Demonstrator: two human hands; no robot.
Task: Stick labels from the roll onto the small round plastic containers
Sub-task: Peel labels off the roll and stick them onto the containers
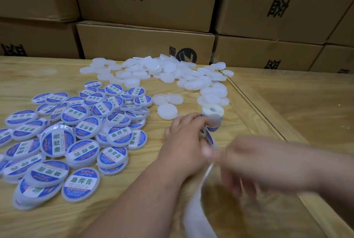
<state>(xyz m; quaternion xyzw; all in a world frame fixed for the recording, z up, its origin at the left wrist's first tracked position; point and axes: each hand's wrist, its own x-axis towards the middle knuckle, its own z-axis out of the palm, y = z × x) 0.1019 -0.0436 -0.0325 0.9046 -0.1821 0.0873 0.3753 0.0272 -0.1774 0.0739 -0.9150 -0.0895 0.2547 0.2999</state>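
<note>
Label roll (213, 118) stands upright on the wooden table (287, 115), just right of the bare containers (167, 111). The left hand (186, 142) pinches its strip for peeling; the blurred right hand (247, 163) cannot be judged. Labelled containers (67, 142) lie left; the table's raised rim bounds the right.

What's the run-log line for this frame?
left hand: steadies label roll | right hand: blurred, at backing strip | labelled pile left | blank pile behind

Left hand (186, 138) fingers curled — right hand (243, 163) blurred.
</note>
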